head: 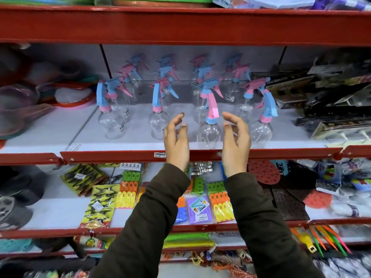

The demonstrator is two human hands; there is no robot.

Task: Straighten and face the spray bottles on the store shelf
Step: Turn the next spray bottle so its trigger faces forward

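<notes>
A household-goods shop aisle.
Red metal shelves (180, 27) carry rows of identical clear plastic spray bottles (208, 127), a barcode price label (160, 154) on the front edge, and packaged coloured clothes pegs (129, 189) below.

To your left you see round plastic sieves (74, 95) with red and pink rims, blurred. At the right lie dark boxed packs (329, 93) in a loose heap. On the shelf below you have yellow-backed clip cards (100, 205), packs of green, orange and yellow pegs (129, 187), a purple pack (198, 209), and a red dimpled mat (263, 171) beside a dark perforated mat (287, 203).
</notes>
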